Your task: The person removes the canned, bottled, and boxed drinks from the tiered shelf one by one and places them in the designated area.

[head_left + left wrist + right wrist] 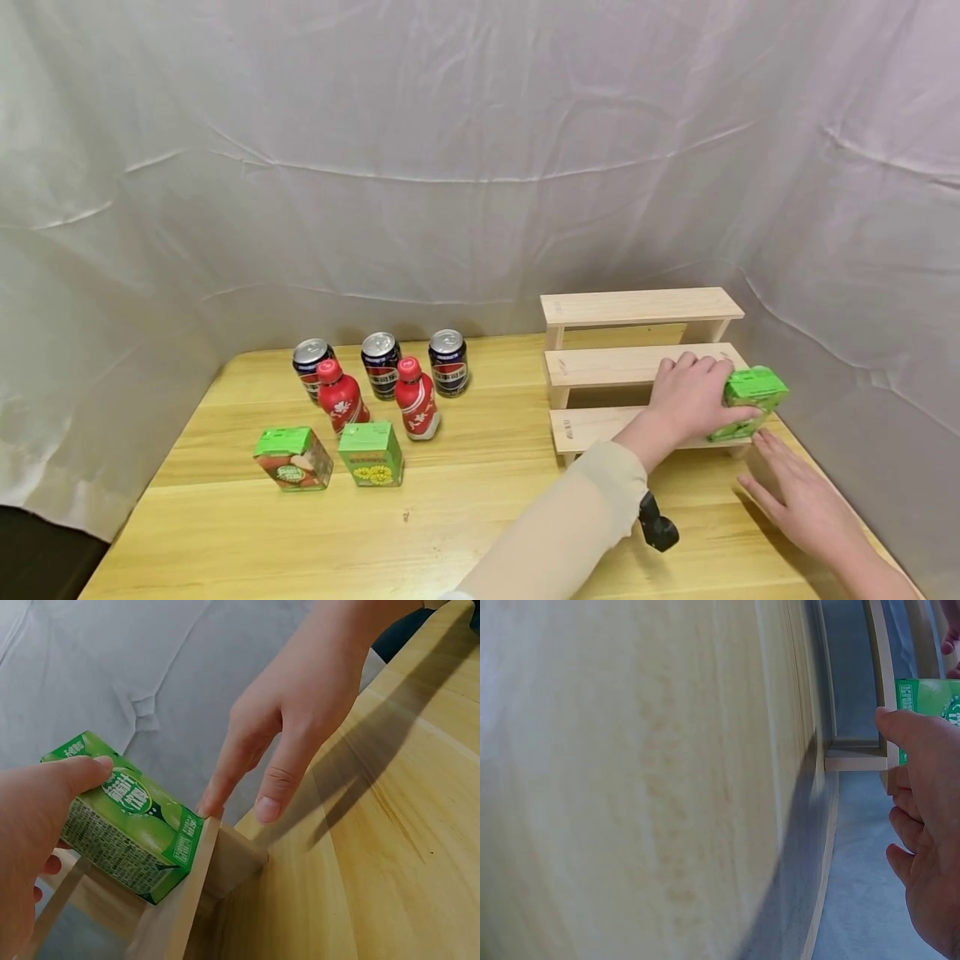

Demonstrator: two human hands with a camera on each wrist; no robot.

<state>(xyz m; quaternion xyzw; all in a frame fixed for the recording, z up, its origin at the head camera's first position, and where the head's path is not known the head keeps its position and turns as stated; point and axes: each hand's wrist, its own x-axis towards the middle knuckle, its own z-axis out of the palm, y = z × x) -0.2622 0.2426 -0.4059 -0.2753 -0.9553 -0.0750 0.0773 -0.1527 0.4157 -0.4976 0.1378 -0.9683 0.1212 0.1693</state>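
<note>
Hiding behind fingers (693, 379): green carton's (750, 400) side.

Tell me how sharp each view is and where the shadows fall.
Head view: even soft light, sharp throughout, faint shadows under the wooden shelf. Left wrist view: the green carton is crisp, and the right hand throws a long dark shadow across the table. Right wrist view: tabletop smeared and bent, the closest parts out of focus.

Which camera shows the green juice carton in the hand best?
The left wrist view: the green rectangular juice carton fills the frame with its label visible. The head view shows it small; the right wrist view catches only a corner.
</note>
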